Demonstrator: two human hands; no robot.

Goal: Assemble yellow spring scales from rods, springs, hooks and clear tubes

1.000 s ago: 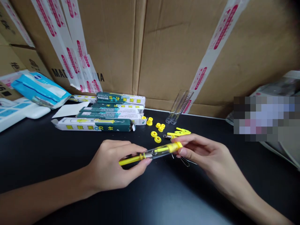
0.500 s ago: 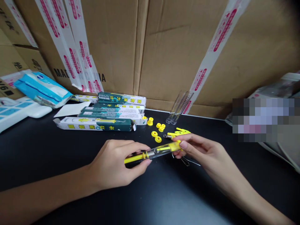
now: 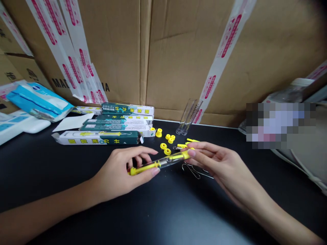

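Observation:
A spring scale with a clear tube lies aslant between my hands, its yellow rod and metal spring showing through the wall. My right hand pinches its yellow end cap between thumb and fingers. Loosely around the other end is my left hand, thumb along the near side, index finger raised off the tube and the other fingers curled behind. Several yellow caps and rings lie just beyond the tube. Yellow strips are partly hidden by my right fingers. Wire hooks rest under that hand.
Two clear tubes stand against the cardboard wall. Printed boxes are stacked at the left, near a white paper and a blue packet. A plastic bottle is at the right on the black table.
My left fingers have loosened and lifted, exposing the tube's yellow left end. The right hand keeps its pinch on the cap. The whole view has shifted slightly.

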